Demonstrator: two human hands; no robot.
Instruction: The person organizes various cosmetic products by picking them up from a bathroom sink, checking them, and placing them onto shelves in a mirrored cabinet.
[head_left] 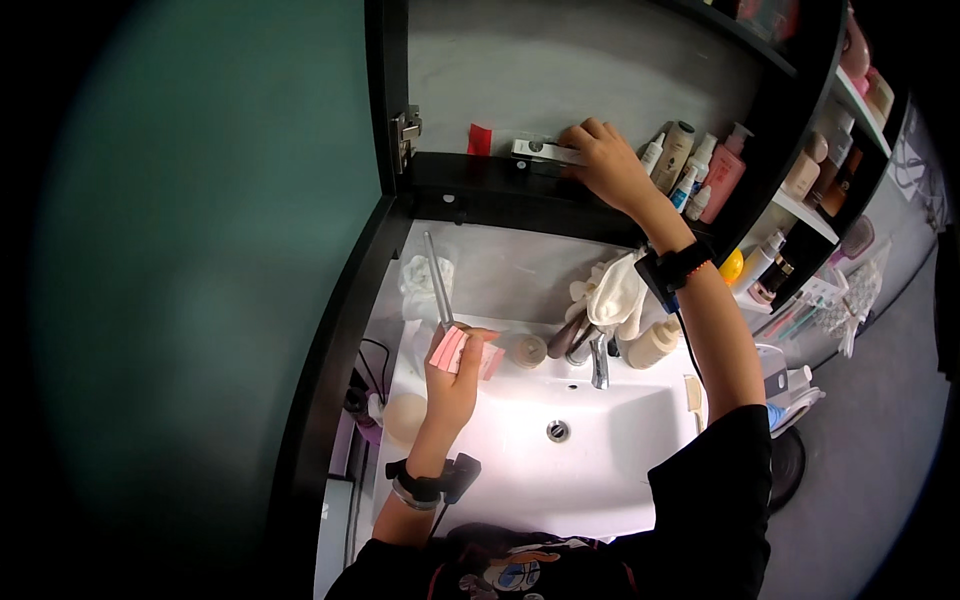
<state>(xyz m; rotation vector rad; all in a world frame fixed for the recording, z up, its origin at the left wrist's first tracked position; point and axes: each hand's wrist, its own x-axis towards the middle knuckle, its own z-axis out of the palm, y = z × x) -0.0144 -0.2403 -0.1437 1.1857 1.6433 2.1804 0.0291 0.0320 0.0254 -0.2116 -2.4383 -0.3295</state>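
Over sink [610,430], left: left hand [455,392] closed round pink striped packet [450,350], grey stick [438,280] rising from grip; loose hold could drop either. Far middle, on shelf [440,175]: right hand [612,165] at silvery bar [545,152], pinch unclear; careless pull could tip bar off edge. Counted: one packet, one stick, one bar; right, six bottles [677,160].

White sink [625,455], black-framed cabinet [585,215] above it, dark green panel [200,250] left of it, grey wall [890,265] right of it
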